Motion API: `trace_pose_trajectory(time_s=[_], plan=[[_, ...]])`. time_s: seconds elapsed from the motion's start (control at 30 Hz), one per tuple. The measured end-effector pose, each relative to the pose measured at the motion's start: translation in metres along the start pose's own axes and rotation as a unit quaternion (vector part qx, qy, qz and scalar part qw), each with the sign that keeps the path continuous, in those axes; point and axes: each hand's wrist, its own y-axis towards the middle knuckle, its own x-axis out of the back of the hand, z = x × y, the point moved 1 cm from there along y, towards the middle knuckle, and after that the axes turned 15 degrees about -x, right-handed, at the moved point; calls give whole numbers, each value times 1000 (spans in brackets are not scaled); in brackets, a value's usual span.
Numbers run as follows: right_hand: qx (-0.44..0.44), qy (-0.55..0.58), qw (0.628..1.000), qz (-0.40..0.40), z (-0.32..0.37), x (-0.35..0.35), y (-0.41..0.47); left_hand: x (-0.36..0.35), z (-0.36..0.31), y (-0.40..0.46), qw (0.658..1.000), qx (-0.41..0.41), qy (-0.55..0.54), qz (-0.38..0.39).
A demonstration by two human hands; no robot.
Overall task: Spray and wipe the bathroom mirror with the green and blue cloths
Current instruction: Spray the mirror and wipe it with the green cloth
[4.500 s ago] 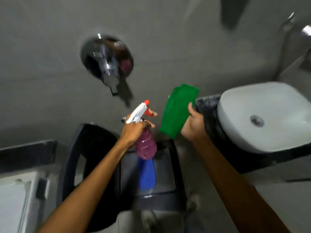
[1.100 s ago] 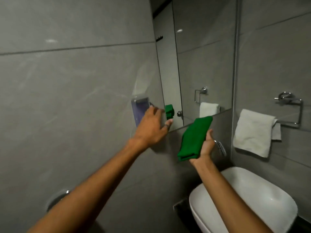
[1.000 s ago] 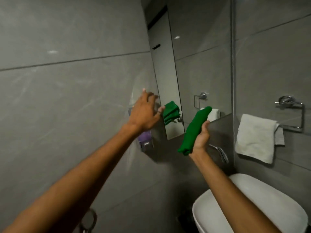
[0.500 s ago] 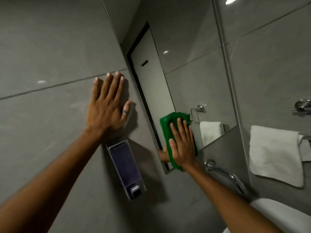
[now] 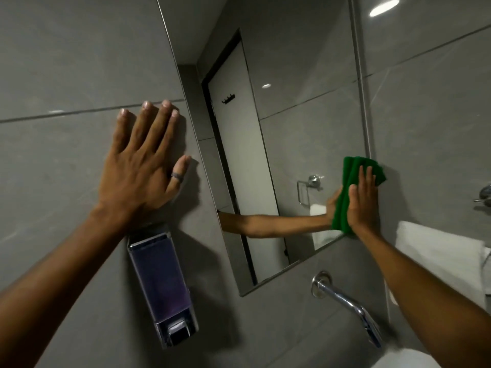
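Folded green cloth (image 5: pixel 353 171) (layers fanned), right grip (image 5: pixel 362 205) flat, pressing it to mirror (image 5: pixel 292 102) edge, left grip (image 5: pixel 138 171) splayed on wall (image 5: pixel 66 62)

The single head-worn view faces the mirror (image 5: pixel 297 123) and tiled wall (image 5: pixel 69 62) from close by.

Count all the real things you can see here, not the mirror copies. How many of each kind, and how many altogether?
hands: 2 (left hand, right hand)
green cloth: 1
mirror: 1
soap dispenser: 1
tap: 1
white towel: 1
towel holder: 1
sink: 1
total: 9
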Motion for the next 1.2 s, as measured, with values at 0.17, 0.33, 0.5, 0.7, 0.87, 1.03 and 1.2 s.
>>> trace_pose_trajectory(time_s=[0.17, 0.33, 0.5, 0.7, 0.87, 1.03, 1.2], plan=[[-30, 10, 999, -25, 3, -8, 5, 3, -1, 3, 1000, 3, 3, 5], [96, -23, 995, -27, 42, -48, -84, 5, -3, 3, 1000, 6, -5, 12], [235, -71, 969, 24, 120, -91, -188, 9, -1, 5, 1000, 8, -18, 22], [331, -81, 939, 45, 211, -91, -183, 13, 15, 14, 999, 18, -44, -6], [345, -78, 935, 33, 221, -75, -112, 18, 50, 43, 998, 47, -49, -2], [265, -58, 963, 12, 195, -47, -24, 16, 48, 47, 999, 44, -21, -17], [159, -22, 987, -5, 151, -12, 64, 13, 48, 46, 999, 46, -9, -25]])
